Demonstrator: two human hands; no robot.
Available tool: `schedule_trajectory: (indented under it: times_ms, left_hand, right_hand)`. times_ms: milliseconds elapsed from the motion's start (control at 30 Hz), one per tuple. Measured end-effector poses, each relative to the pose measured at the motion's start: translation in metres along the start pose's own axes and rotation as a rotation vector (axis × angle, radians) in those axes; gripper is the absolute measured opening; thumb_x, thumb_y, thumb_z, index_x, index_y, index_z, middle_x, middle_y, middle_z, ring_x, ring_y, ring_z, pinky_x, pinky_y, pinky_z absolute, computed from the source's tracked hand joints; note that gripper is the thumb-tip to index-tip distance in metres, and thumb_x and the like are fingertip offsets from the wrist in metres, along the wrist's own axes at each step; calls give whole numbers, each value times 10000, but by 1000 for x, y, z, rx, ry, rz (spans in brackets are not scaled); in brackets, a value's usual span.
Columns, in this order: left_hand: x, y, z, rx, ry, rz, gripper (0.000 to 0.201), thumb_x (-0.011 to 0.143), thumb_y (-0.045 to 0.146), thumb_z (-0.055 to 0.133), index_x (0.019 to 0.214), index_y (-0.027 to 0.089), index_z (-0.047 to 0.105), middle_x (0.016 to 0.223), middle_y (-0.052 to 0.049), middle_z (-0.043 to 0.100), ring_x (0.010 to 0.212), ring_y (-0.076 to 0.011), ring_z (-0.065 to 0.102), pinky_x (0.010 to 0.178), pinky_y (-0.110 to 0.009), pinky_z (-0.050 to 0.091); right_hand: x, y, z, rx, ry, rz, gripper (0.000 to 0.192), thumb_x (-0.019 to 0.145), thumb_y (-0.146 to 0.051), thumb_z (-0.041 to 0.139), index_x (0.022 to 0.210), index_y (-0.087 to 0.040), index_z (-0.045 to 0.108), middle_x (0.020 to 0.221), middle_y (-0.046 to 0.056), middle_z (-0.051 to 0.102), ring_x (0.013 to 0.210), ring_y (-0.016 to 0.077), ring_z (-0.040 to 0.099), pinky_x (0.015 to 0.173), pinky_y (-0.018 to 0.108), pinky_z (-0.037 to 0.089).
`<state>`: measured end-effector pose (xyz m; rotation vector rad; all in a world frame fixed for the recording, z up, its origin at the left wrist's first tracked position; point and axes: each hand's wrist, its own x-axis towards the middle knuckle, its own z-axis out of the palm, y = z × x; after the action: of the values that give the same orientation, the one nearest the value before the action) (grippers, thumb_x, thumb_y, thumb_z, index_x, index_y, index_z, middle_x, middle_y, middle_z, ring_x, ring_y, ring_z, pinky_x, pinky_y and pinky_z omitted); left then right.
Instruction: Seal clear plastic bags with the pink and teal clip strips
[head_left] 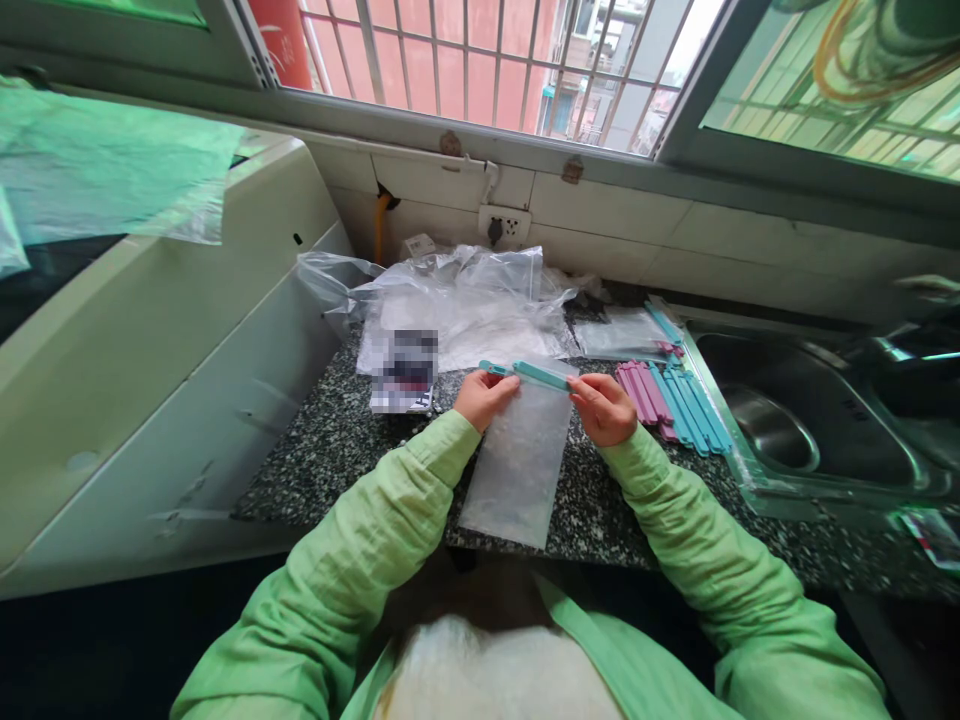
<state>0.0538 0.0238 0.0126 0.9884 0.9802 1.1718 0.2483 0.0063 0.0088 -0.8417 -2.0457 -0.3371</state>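
Note:
A clear plastic bag (517,460) hangs down over the counter's front edge, in front of me. Across its top lies a teal bag clip (541,376). My left hand (484,397) pinches the left side, where a teal end piece sticks out beyond the fingers. I cannot tell whether this is part of the same clip. At the right end, my right hand (604,408) grips the clip between thumb and fingers. Just right of that hand are several pink clips (641,395) and several teal clips (690,405), laid side by side.
Loose clear plastic bags (465,300) are heaped at the back of the speckled counter (315,450). A partly blurred packet (405,375) lies left. More flat bags (622,333) lie behind the clips. A metal sink (825,400) is right; a pale appliance (187,380) stands left.

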Motion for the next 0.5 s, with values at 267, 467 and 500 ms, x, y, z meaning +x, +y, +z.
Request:
schedule_trajectory:
  times_ms: [267, 467, 500]
  left_hand:
    - [1, -1, 0, 21, 8, -2, 293, 484, 364, 675, 486, 125, 505, 397, 35, 492, 312, -30, 348, 318, -173, 249]
    - [0, 0, 0, 29, 9, 6, 246, 503, 321, 652, 476, 128, 501, 375, 42, 464, 308, -35, 340, 317, -181, 249]
    - [0, 0, 0, 32, 13, 0, 237, 506, 312, 650, 479, 129, 501, 378, 42, 466, 310, -36, 342, 318, -183, 252]
  right_hand:
    - [-2, 1, 1, -12, -26, -7, 294, 771, -133, 489, 1043, -165, 592, 831, 90, 562, 704, 117, 550, 557, 211, 491]
    - [-2, 1, 1, -77, -44, -22, 265, 772, -143, 490, 1006, -162, 613, 811, 84, 580, 690, 113, 553, 577, 209, 492]
    - [-1, 1, 0, -93, -48, -24, 261, 770, -146, 493, 1000, -169, 616, 807, 81, 584, 692, 115, 553, 579, 210, 492]
